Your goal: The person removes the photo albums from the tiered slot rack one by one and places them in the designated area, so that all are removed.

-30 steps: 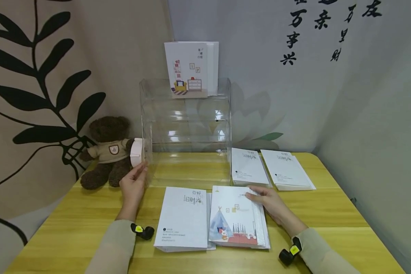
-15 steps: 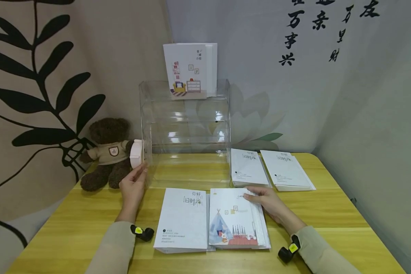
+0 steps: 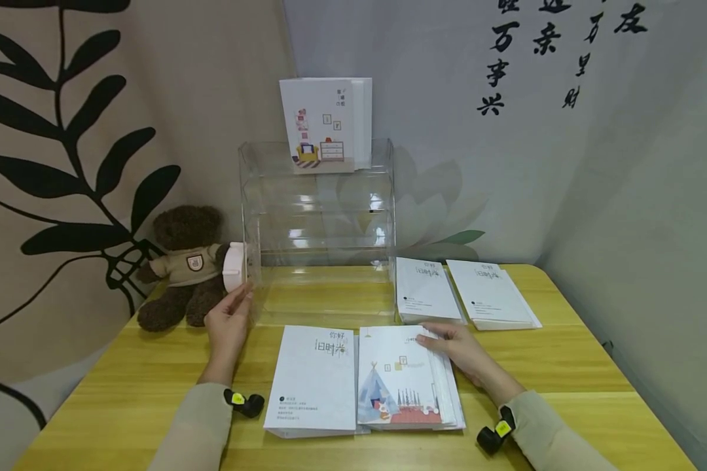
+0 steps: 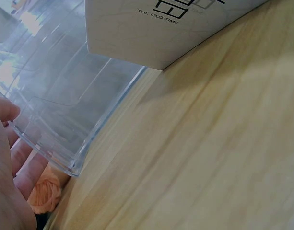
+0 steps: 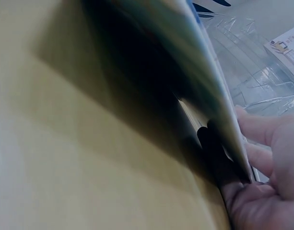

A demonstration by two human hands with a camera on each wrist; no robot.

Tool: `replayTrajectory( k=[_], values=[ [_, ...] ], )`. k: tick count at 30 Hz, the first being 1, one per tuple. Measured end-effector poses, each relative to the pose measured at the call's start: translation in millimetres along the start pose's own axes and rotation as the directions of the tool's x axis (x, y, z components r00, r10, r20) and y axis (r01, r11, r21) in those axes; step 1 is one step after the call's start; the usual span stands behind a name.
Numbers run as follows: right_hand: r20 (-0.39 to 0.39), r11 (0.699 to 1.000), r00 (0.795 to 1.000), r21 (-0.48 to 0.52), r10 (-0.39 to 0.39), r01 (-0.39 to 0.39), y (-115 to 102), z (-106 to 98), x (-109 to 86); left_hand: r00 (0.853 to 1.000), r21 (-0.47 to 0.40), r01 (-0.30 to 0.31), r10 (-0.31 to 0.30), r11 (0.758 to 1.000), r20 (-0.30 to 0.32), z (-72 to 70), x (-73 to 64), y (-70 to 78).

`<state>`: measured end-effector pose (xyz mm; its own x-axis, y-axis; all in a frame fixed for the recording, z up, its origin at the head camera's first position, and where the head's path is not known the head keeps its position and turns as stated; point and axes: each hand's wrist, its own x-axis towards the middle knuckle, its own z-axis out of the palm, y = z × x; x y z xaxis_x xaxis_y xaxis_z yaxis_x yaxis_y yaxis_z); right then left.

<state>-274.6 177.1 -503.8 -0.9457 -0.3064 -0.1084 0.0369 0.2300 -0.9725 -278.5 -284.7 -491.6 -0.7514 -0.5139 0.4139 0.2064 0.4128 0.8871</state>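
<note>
My left hand [image 3: 228, 327] pinches the near left edge of a clear plastic tiered rack [image 3: 318, 243]. In the left wrist view, the thumb and fingers [image 4: 22, 155] lie on either side of that edge. At the front of the table, my right hand [image 3: 458, 348] holds the upper right corner of a white booklet [image 3: 402, 386] with a blue tent drawn on its cover. The thumb is on top, and the right wrist view shows fingers under the booklet [image 5: 218, 91]. Just left of it lies another white booklet [image 3: 315, 379] with black lettering.
On the rack's top tier stands a booklet [image 3: 321, 124] with a room drawing. Two white booklets [image 3: 427, 288] lie to the right of the rack. A brown teddy bear [image 3: 188, 268] sits at left, beside a pale pink object [image 3: 233, 265]. A fabric wall [image 3: 448, 85] stands behind.
The whole scene sits slightly lower and further left in the head view. Both hands keep their holds, and the right hand with the tent booklet has shifted slightly left.
</note>
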Motion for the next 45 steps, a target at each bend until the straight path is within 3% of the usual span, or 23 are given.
replayTrajectory(
  k=[7,12,15,18,22,31,45],
  values=[
    [-0.049,0.996,0.998,-0.076,-0.047,0.043,3.3,2.7,-1.3,1.0,-0.013,-0.012,0.012,1.0,0.009,0.3,-1.3,-0.2],
    [-0.086,0.976,0.986,-0.172,-0.146,0.13,4.8,4.9,-1.0,1.0,-0.022,-0.008,0.008,1.0,0.001,0.2,-1.0,-1.1],
    [-0.105,0.932,0.965,-0.301,-0.241,0.2,4.3,5.0,-2.0,1.0,-0.023,-0.008,0.008,1.0,-0.003,0.1,-0.6,-1.0],
    [-0.116,0.858,0.932,-0.441,-0.344,0.262,4.0,4.1,-3.4,1.0,-0.03,-0.013,0.013,0.999,0.003,0.5,-0.5,-0.6],
    [-0.103,0.797,0.903,-0.52,-0.417,0.309,5.2,3.3,-5.0,1.0,-0.047,-0.006,0.006,0.999,0.01,1.4,-0.9,-1.2],
    [-0.093,0.789,0.9,-0.526,-0.425,0.318,7.0,2.4,-5.6,1.0,-0.05,-0.016,0.016,0.999,-0.003,4.0,-0.3,-2.7],
    [-0.063,0.803,0.879,-0.442,-0.473,0.4,3.6,5.1,-6.3,0.999,-0.048,-0.034,0.034,0.998,-0.012,-0.2,1.0,-2.7]
  ],
)
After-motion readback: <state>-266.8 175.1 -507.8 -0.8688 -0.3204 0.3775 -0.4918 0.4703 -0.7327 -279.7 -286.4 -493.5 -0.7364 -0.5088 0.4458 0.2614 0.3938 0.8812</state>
